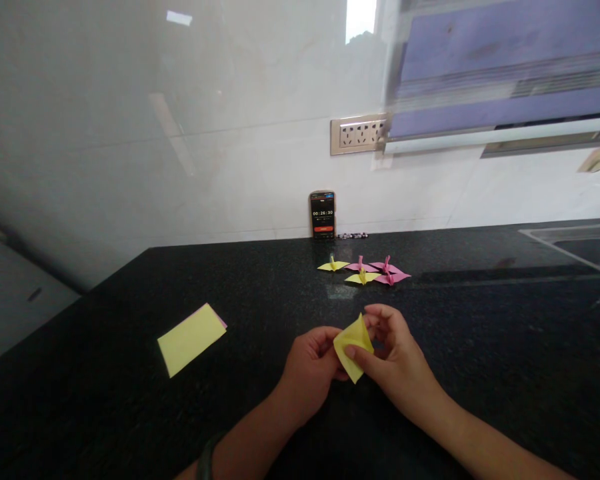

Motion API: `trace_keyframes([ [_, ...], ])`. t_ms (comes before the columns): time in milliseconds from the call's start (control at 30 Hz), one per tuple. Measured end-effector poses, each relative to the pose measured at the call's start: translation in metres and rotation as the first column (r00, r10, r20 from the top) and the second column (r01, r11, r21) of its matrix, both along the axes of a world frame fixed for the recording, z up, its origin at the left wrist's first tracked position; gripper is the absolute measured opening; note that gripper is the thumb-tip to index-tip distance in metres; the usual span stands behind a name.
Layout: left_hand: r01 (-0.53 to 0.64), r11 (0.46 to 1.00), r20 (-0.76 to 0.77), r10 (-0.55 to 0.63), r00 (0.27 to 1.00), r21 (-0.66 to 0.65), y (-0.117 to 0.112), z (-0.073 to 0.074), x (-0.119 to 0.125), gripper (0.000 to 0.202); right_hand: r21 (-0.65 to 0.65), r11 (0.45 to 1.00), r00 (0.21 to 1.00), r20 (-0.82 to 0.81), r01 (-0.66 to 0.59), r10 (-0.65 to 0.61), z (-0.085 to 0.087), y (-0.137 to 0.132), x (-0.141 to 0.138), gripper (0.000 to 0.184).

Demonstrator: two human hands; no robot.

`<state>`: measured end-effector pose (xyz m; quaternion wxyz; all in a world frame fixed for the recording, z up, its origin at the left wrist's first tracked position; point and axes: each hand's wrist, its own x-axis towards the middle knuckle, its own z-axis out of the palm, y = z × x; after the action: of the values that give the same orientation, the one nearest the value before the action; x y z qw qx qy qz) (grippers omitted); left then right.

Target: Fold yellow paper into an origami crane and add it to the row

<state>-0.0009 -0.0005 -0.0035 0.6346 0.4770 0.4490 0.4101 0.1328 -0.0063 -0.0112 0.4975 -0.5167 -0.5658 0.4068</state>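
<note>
With the phone (323, 215) that stands against the wall (250, 193) as the landmark, the yellow folded paper (354, 337) is on the person's side of it and a little to its right, well apart from it, held up between the two hands. One pointed corner of the paper aims roughly away, toward the phone's side of the counter (260, 280), and the opposite corner points back at the person, so its longer axis runs approximately along the line from person to phone. Neither hand is nearer, since both touch it. The left hand (313, 370) is nearly closed, its fingers curled in and pinching the paper's left edge; its fingertips behind the sheet are hidden. The right hand (400, 357) is partly open: its thumb lies on the paper's near face, while the curved fingers are at the far right edge, how firmly I cannot tell. Just in front of the phone and mostly to its right sit five folded paper cranes (363, 277), two yellow and three pink. Well to the left of the phone, nearer the person, lies a yellow sheet (192, 340) with a pink edge (219, 315) showing beneath.
</note>
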Motion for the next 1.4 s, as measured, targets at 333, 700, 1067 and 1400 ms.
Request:
trace_keyframes([
  [333,-0.013,1.0,0.071,0.014,0.997,-0.018,-0.001,0.001,0.0,0.018,-0.23,0.928,0.953,-0.147,-0.292,0.263,0.013,0.0,-0.001,0.019],
  [700,0.069,0.993,0.029,-0.067,0.997,-0.1,-0.001,0.004,0.002,0.026,-0.233,0.942,0.955,-0.231,-0.242,0.188,0.004,0.004,0.001,0.017],
  [1067,0.108,0.985,0.165,-0.085,0.983,-0.138,0.0,-0.004,-0.004,0.03,-0.19,0.96,0.964,-0.211,-0.206,0.165,0.0,0.003,0.002,0.015],
  [1400,0.113,0.99,0.043,-0.11,0.993,-0.078,0.001,-0.004,-0.004,0.03,-0.07,0.99,0.991,0.05,-0.124,0.128,0.003,0.002,0.004,0.021],
])
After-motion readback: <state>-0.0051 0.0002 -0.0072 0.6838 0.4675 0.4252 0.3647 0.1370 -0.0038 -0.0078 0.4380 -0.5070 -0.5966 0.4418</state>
